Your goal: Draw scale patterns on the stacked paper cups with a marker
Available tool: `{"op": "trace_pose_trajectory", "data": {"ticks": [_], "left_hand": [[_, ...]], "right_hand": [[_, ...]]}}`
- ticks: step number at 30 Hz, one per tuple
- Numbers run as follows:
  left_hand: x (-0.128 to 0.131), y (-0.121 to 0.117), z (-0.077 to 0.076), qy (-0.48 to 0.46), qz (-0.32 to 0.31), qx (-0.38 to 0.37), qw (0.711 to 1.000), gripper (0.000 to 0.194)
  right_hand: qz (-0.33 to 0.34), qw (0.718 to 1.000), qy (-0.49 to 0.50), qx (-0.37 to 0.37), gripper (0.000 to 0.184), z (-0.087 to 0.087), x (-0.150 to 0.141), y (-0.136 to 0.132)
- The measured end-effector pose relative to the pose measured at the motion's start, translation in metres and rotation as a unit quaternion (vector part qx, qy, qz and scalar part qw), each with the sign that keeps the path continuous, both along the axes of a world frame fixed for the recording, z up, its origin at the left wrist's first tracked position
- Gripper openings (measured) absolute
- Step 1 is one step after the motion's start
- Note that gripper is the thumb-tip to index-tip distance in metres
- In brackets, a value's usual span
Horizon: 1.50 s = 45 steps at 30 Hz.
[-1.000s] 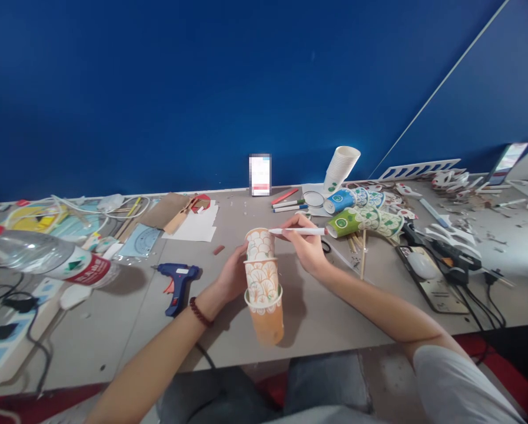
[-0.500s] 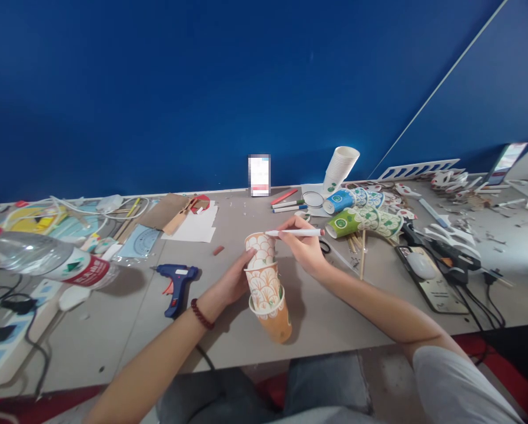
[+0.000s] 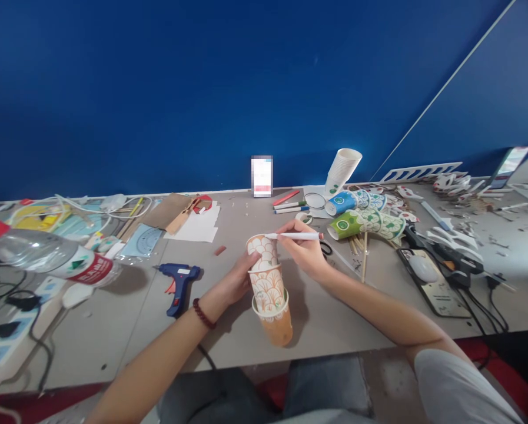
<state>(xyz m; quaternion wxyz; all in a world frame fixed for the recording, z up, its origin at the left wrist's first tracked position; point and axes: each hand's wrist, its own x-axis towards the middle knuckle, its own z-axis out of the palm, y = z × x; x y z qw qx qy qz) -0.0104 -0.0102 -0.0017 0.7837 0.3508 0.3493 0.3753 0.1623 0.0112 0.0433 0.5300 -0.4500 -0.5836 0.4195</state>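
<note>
A stack of orange-and-white patterned paper cups (image 3: pixel 268 288) tilts over the near middle of the table, its cups partly slid into one another. My left hand (image 3: pixel 238 279) is closed around the left side of the upper cup, thumb on its wall. Between the fingers of my right hand (image 3: pixel 305 250) is a white marker (image 3: pixel 302 236) with a red end, held level. The marker's left tip is at the upper cup's rim; whether it touches the paper I cannot tell. Left of the cups lies a blue glue gun (image 3: pixel 179 285).
A water bottle (image 3: pixel 52 253) and a power strip (image 3: pixel 19 330) lie at the left. Green cups (image 3: pixel 361 225), blue cups (image 3: pixel 347 202) and a white cup stack (image 3: pixel 344 171) are at the back right. A phone (image 3: pixel 435 288) bears a white mouse (image 3: pixel 421 268). Scissors (image 3: pixel 326 248) lie behind my right wrist.
The whole view has shifted slightly. Both hands keep their grips on the cups and the marker, and the marker's tip stays at the upper cup's rim.
</note>
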Motion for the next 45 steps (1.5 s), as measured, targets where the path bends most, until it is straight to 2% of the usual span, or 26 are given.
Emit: {"op": "trace_pose_trajectory", "data": {"ticks": [7, 16, 26, 36, 45], "left_hand": [[0.001, 0.000, 0.003, -0.010, 0.002, 0.017, 1.000, 0.064], [0.002, -0.001, 0.009, -0.017, 0.008, -0.001, 1.000, 0.061], [-0.001, -0.001, 0.002, -0.002, 0.001, -0.005, 1.000, 0.058], [0.002, -0.002, 0.011, -0.025, 0.026, -0.016, 0.999, 0.059], [0.000, -0.001, 0.005, -0.024, 0.026, -0.010, 0.999, 0.058]], "right_hand": [[-0.004, 1.000, -0.019, -0.005, 0.003, 0.003, 0.000, -0.001], [0.000, 1.000, 0.005, -0.013, 0.002, 0.000, 0.000, 0.003], [-0.004, 1.000, 0.005, 0.005, 0.003, -0.003, 0.002, 0.004], [0.000, 1.000, 0.019, 0.004, 0.006, -0.002, 0.002, 0.003], [0.001, 0.999, 0.031, 0.005, 0.005, -0.003, 0.002, 0.004]]}}
